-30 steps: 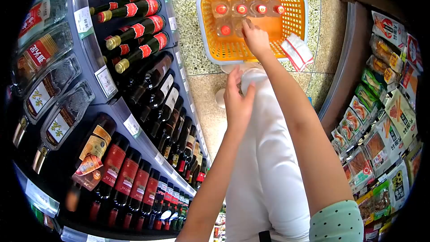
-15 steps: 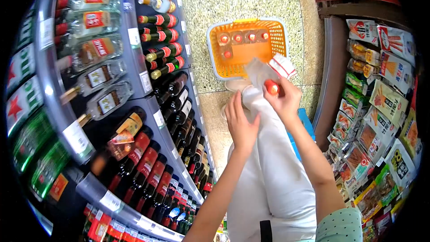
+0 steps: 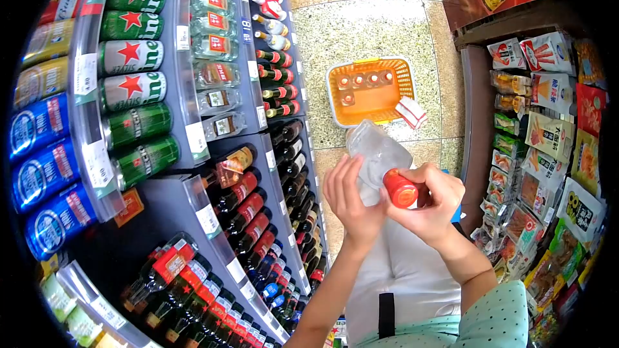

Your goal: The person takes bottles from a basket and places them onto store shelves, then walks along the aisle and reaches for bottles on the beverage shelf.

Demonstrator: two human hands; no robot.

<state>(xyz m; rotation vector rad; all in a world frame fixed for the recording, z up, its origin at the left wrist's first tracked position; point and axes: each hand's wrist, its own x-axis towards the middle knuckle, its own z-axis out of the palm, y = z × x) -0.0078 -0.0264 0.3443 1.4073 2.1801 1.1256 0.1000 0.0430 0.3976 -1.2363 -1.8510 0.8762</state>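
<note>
A clear glass bottle (image 3: pixel 380 151) with a red cap (image 3: pixel 401 191) is tilted in front of me, its cap end towards me. My right hand (image 3: pixel 435 200) grips it at the neck beside the cap. My left hand (image 3: pixel 353 203) lies against the left side of the bottle, fingers curled round it. Beyond the bottle, an orange basket (image 3: pixel 362 116) stands on the floor with several red-capped bottles (image 3: pixel 372 78) upright inside. A white cloth with red stripes (image 3: pixel 411 113) hangs over the basket's near right corner.
On the left, shelves hold beer cans (image 3: pixel 133 58), wine bottles (image 3: pixel 242 190) and clear liquor bottles (image 3: pixel 216 22). Snack packets (image 3: pixel 545 135) fill a rack on the right. Speckled tile floor (image 3: pixel 361 26) runs between them. A blue object (image 3: pixel 456 212) shows partly behind my right wrist.
The bottle has come up closer to me in my right hand, and my left hand has moved onto its side. The view has shifted, showing more of the left shelves.
</note>
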